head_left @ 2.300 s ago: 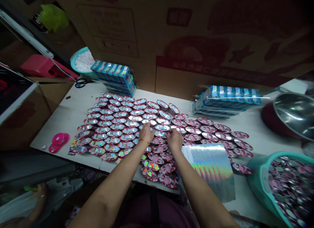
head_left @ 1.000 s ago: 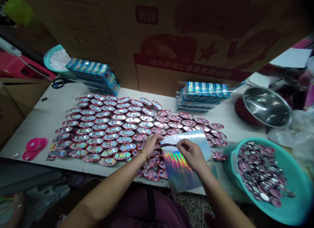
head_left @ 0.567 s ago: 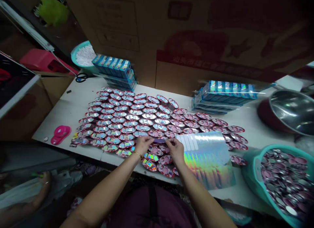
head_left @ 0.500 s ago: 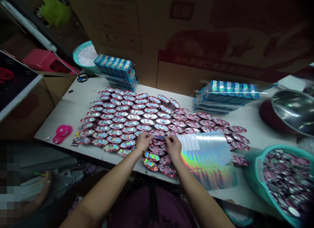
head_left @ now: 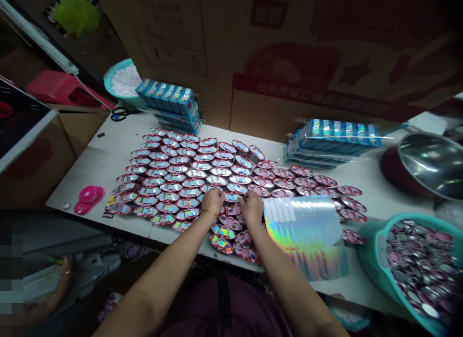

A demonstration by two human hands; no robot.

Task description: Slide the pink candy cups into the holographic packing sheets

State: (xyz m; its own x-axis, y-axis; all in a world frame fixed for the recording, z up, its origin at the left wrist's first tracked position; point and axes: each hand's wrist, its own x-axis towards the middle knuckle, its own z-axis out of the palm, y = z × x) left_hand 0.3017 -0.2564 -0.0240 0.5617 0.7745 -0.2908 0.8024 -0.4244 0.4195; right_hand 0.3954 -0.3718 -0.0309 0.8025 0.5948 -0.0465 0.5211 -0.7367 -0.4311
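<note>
The left hand [head_left: 212, 201] and the right hand [head_left: 251, 205] are pressed down side by side on one small oval tray [head_left: 232, 198] in the middle of the spread, fingers curled over it with the fingertips meeting above its top; whether a strip is pinched between them is hidden by the knuckles. The tray sits on the counter [head_left: 104, 158] where the shiny-topped trays [head_left: 173, 177] on the left meet the pink, uncovered trays [head_left: 307, 182] on the right, which suggests the rows are being worked across in order, finished ones kept on one side. The trays lie in tight overlapping rows, probably so that many fit within arm's reach and none gets skipped. A rainbow foil sheet [head_left: 307, 235] lies just beside the right hand, partly over the pink trays, with white gaps along its upper edge where strips are missing; it looks parked there to be close for that hand. A teal basin [head_left: 372, 259] heaped with loose pink and silver pieces stands at the right end, near the uncovered side. Two stacks of blue boxes [head_left: 170, 107] sit at the back, out of the working area, and a pink tape dispenser [head_left: 88, 198] rests apart at the left edge. Another person's hand [head_left: 58, 286] shows low on the left, below the counter.
</note>
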